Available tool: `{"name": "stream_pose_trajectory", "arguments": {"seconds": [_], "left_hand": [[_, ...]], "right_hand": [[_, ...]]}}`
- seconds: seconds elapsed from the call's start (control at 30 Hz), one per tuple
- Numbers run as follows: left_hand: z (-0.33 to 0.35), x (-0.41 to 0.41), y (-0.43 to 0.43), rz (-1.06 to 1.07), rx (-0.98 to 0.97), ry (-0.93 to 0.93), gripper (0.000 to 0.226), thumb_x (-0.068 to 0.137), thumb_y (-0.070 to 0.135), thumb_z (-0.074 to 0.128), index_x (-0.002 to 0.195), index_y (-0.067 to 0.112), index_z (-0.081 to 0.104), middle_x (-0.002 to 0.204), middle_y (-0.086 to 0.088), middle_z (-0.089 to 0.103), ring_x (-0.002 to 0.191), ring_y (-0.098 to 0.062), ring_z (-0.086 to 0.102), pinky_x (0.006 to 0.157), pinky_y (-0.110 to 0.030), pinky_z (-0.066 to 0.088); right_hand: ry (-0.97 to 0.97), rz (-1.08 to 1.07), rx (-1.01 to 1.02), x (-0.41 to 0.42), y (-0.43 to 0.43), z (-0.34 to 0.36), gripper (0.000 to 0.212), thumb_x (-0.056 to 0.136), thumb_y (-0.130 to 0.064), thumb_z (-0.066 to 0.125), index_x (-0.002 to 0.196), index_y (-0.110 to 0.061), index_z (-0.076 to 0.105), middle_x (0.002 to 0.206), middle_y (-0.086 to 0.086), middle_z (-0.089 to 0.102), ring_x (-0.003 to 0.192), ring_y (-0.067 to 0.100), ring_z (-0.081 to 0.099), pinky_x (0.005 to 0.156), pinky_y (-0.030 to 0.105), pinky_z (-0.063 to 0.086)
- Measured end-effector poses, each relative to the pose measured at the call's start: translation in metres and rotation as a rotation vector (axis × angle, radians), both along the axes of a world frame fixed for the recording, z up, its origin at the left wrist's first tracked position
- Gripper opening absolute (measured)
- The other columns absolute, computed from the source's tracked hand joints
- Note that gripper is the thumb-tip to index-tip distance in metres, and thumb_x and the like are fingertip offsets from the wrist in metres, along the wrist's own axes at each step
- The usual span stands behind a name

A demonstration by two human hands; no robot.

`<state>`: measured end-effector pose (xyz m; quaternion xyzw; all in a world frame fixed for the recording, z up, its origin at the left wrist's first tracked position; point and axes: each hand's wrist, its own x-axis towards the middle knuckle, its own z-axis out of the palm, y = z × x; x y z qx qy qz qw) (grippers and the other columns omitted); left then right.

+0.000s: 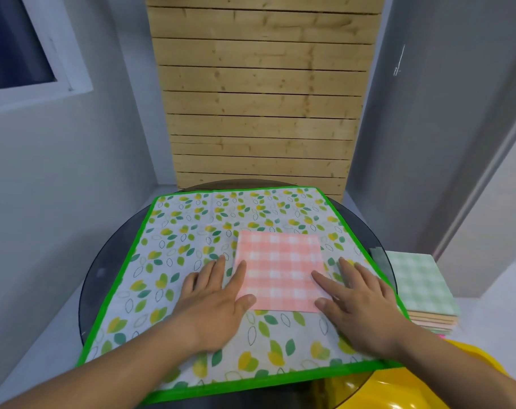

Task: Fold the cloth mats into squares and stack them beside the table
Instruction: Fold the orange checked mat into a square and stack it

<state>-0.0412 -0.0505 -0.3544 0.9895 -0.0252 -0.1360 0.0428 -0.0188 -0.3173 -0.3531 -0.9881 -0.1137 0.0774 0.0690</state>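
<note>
I rest my left hand (215,302) and right hand (360,302) flat and open on the side edges of the folded pink checked mat (280,270), mid-table (103,270) on the leafy cloth (192,231), I think to press it square for the stack of folded mats (422,284) by the right edge.

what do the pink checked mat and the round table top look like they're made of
Pink checked mat: likely thin cloth, matte, no shine; it lies flat with crisp folded edges. Round table top: probably dark tinted glass, smooth and glossy; it is see-through at the rim and carries faint reflections.
</note>
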Motion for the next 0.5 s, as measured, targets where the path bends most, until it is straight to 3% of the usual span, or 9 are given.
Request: {"name": "stream_pose_trajectory", "arguments": {"seconds": [0.2,0.27,0.37,0.43,0.5], "left_hand": [[0.002,0.001,0.006,-0.036,-0.074,0.004,0.064,0.105,0.056,0.012,0.156,0.036,-0.021,0.166,0.0,-0.024,0.151,-0.018,-0.027,0.122,-0.042,-0.013],[0.002,0.003,0.008,-0.036,-0.137,-0.089,0.067,0.103,0.06,0.023,0.16,0.037,-0.004,0.168,0.004,0.001,0.154,-0.016,-0.008,0.123,-0.04,0.0],[0.007,0.006,0.006,0.031,-0.319,-0.307,0.049,0.095,0.062,0.044,0.14,0.043,0.038,0.136,0.015,0.05,0.128,-0.012,0.037,0.101,-0.033,0.032],[0.015,0.011,0.0,0.125,-0.474,-0.331,0.035,0.093,0.058,0.054,0.123,0.041,0.047,0.117,0.016,0.056,0.111,-0.009,0.051,0.09,-0.032,0.045],[0.022,0.016,-0.006,0.205,-0.526,-0.308,0.039,0.092,0.052,0.061,0.125,0.037,0.048,0.115,0.013,0.054,0.102,-0.008,0.057,0.076,-0.027,0.047]], "right_hand": [[0.153,0.067,0.025,0.008,-0.01,0.009,0.048,0.102,-0.056,0.021,0.145,-0.063,0.002,0.163,-0.006,-0.018,0.148,0.019,-0.022,0.119,0.047,-0.011],[0.172,0.077,0.059,0.011,-0.011,0.013,0.047,0.102,-0.053,0.024,0.146,-0.062,0.008,0.164,-0.008,-0.014,0.149,0.018,-0.019,0.119,0.046,-0.01],[0.105,0.004,0.265,0.015,-0.007,0.021,0.046,0.101,-0.051,0.034,0.146,-0.051,0.03,0.162,-0.007,0.014,0.15,0.019,0.005,0.119,0.047,0.005],[0.028,-0.061,0.481,0.018,-0.002,0.027,0.043,0.099,-0.045,0.045,0.142,-0.038,0.045,0.151,-0.006,0.039,0.14,0.017,0.032,0.115,0.042,0.025],[-0.02,-0.124,0.593,0.02,0.004,0.032,0.038,0.097,-0.038,0.053,0.134,-0.03,0.053,0.137,-0.006,0.052,0.119,0.012,0.051,0.101,0.033,0.04]]}}
